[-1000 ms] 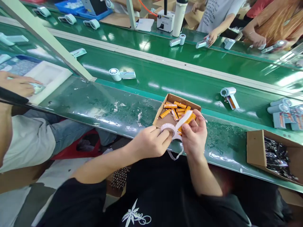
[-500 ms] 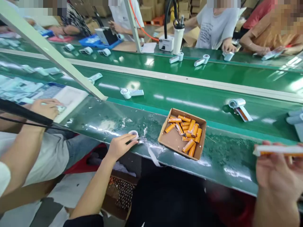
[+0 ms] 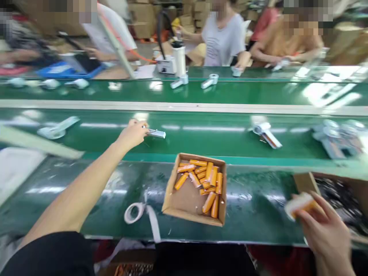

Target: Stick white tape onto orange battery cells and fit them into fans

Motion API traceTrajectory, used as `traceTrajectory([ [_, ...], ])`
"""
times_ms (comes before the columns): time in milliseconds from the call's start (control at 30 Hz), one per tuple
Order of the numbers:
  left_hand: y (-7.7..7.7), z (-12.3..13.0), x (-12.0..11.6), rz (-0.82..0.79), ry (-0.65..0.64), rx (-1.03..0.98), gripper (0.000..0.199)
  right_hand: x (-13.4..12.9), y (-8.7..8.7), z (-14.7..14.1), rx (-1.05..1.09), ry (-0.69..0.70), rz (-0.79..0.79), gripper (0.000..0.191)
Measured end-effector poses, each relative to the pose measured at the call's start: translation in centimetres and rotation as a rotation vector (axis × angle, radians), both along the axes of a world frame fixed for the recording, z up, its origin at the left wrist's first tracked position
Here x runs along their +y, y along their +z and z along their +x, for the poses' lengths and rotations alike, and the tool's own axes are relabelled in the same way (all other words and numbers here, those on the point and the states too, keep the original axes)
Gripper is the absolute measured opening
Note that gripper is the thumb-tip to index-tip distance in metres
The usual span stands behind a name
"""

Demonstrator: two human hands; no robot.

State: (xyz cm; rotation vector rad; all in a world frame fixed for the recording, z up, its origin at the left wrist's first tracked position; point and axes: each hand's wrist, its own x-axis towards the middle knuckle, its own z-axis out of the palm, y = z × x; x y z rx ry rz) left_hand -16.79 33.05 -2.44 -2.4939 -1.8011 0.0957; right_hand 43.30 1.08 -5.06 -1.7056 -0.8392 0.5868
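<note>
My left hand (image 3: 133, 132) reaches over the green conveyor belt, its fingers closed round the head of a pale blue handheld fan (image 3: 156, 133) whose handle points right. At the right, my right hand (image 3: 327, 226) is closed on an orange battery (image 3: 309, 207) with a white piece on it; this is blurred. Between my hands, an open cardboard box (image 3: 186, 203) holds several orange batteries (image 3: 209, 202). Left of the box, a roll of white tape (image 3: 127, 216) lies on the bench with a loose strip beside it.
Another fan (image 3: 270, 138) with an orange part in its handle lies on the belt, with several more fans (image 3: 330, 136) farther right. A box of dark parts (image 3: 342, 195) stands beyond my right hand. Across the line, people work behind a white cup-like container (image 3: 179, 61).
My left hand has left the tape roll and moved forward onto the fan on the belt. My right hand still holds the battery, now turned differently. The view has swung right.
</note>
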Motion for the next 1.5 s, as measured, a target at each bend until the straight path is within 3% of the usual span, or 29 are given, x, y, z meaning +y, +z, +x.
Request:
traceTrajectory([
  [100, -0.5, 11.7, 4.8, -0.093, -0.338, -0.08, 0.027, 9.0, 3.7, -3.7, 0.067, 0.068, 0.203, 0.062],
  [167, 0.1, 19.1, 6.2, -0.259, -0.498, -0.098, 0.022, 15.6, 5.0, -6.0, 0.049, 0.159, 0.293, 0.053],
  [200, 0.5, 21.9, 6.4, -0.34, -0.54, -0.114, 0.021, 18.5, 5.3, -7.1, 0.03, 0.218, 0.313, 0.051],
  [267, 1.2, 25.1, 6.5, -0.478, -0.579, -0.176, 0.019, 22.8, 5.1, -9.5, -0.052, 0.341, 0.294, 0.045],
  [333, 1.7, 25.7, 6.1, -0.554, -0.582, -0.239, 0.019, 25.1, 4.5, -11.6, -0.193, 0.485, 0.222, 0.039],
  [433, 2.0, 25.1, 4.8, -0.536, -0.504, -0.25, 0.024, 26.0, 3.4, -13.4, -0.407, 0.672, 0.135, 0.033],
  [533, 1.9, 25.3, 3.7, -0.475, -0.424, -0.236, 0.032, 25.6, 2.8, -13.9, -0.594, 0.758, 0.04, 0.033],
  [733, 1.0, 27.5, 2.8, -0.394, -0.364, -0.264, 0.029, 25.1, 3.2, -14.1, -1.151, 0.884, -0.341, 0.036],
  [933, 0.4, 28.6, 1.9, -0.362, -0.288, -0.315, 0.026, 25.3, 2.0, -15.7, -1.188, 0.958, -0.418, 0.041],
  [1100, 2.7, 29.2, 0.1, -0.305, -0.262, -0.366, 0.029, 24.8, 2.7, -14.3, -1.167, 0.936, -0.392, 0.036],
  [1200, 4.9, 26.2, -5.9, -0.125, -0.293, -0.49, 0.042, 23.7, 3.8, -10.7, -1.146, 0.766, -0.419, 0.041],
  [1267, 5.4, 22.1, -12.7, 0.075, -0.34, -0.63, 0.041, 22.9, 4.1, -7.9, -1.136, 0.645, -0.472, 0.047],
  [1333, 4.7, 17.3, -21.3, 0.228, -0.349, -0.732, 0.03, 22.3, 3.7, -5.7, -1.123, 0.564, -0.51, 0.053],
  [1433, 0.4, 10.8, -34.3, 0.262, -0.358, -0.779, 0.015, 19.8, 2.1, -4.0, -1.089, 0.498, -0.371, 0.064],
  [1500, -4.5, 7.5, -41.6, 0.233, -0.146, -0.804, 0.013, 16.0, 0.8, -3.5, -1.063, 0.515, -0.195, 0.059],
])
